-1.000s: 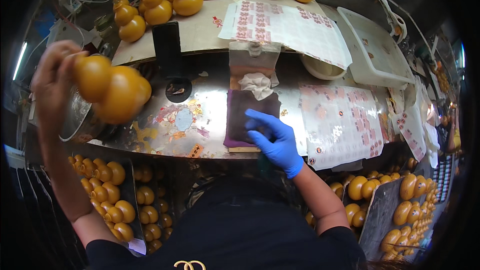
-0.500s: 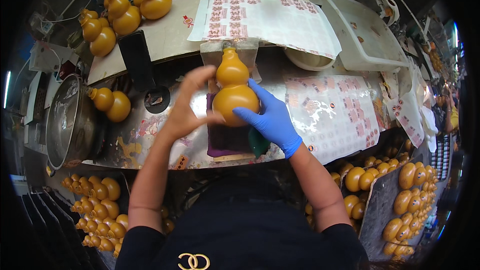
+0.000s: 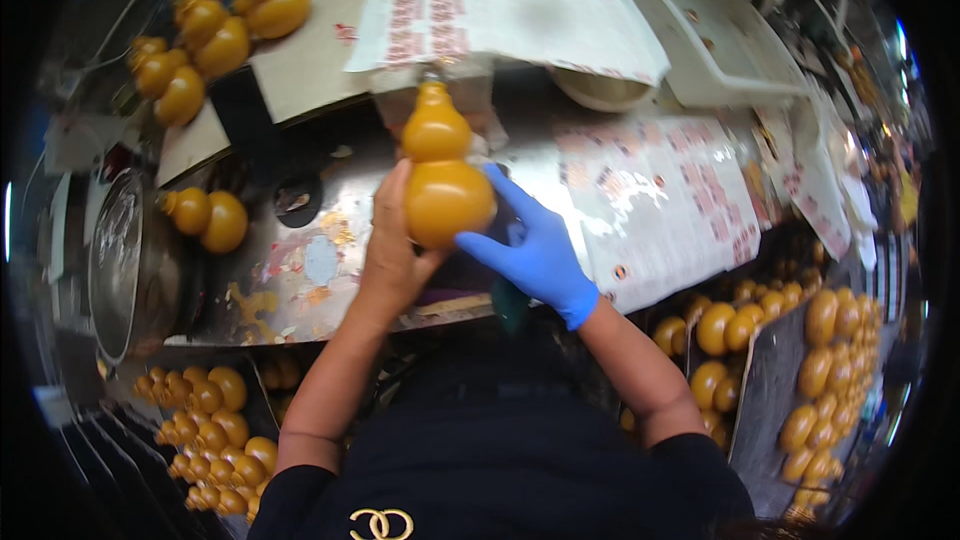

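An orange-yellow gourd-shaped piece (image 3: 440, 175) stands upright above the shiny metal bench (image 3: 300, 270), small bulb on top. My bare left hand (image 3: 392, 250) grips its big lower bulb from the left and below. My right hand (image 3: 530, 245), in a blue glove, touches the lower bulb from the right with fingers spread. A clear bag behind the gourd is mostly hidden by it.
Another gourd (image 3: 208, 218) lies on the bench to the left, next to a metal pot (image 3: 125, 265). More gourds (image 3: 215, 30) sit on cardboard at the back left. Printed red-and-white sheets (image 3: 500, 10) cover the back and right. Trays of gourds (image 3: 205, 430) stand below left and right (image 3: 810, 340).
My left hand carried the gourd from the far left to the middle of the bench, in front of me. My gloved right hand rose from the dark pad to meet it.
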The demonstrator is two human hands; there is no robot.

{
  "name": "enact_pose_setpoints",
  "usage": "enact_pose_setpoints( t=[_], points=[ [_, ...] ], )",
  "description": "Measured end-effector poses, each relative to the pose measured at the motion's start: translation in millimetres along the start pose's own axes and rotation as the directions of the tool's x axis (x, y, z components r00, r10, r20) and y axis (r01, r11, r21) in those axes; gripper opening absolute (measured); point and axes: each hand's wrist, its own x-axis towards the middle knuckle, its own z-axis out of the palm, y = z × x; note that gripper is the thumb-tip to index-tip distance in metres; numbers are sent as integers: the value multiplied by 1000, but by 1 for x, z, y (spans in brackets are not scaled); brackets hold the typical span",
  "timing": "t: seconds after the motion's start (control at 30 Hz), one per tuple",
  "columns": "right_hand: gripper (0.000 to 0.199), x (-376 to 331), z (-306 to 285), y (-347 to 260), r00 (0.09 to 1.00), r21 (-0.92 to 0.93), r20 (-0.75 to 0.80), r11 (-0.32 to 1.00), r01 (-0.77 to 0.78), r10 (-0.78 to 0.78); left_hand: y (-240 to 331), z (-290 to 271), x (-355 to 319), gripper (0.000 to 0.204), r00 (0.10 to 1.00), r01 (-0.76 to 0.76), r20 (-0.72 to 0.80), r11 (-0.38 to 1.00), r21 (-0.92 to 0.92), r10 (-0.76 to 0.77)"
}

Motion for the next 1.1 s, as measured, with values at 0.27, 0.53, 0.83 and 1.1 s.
enact_pose_setpoints(
  t=[0.27,0.53,0.83,1.1],
  points=[
    [55,-29,-8,34,912,-77,-301,960,268,-279,23,12,10,94,993,-76,-82,986,146,89],
    [37,-95,-166,121,760,-434,-649,802,-411,38,20,21,5,86,994,31,-105,999,41,-27],
    [34,-170,-185,170,674,-391,-738,830,-399,-24,17,23,2,85,995,57,-80,993,-104,-66],
    [27,-153,-207,183,462,797,-522,603,-36,717,16,24,3,81,996,34,-82,997,-72,-40]
  ],
)
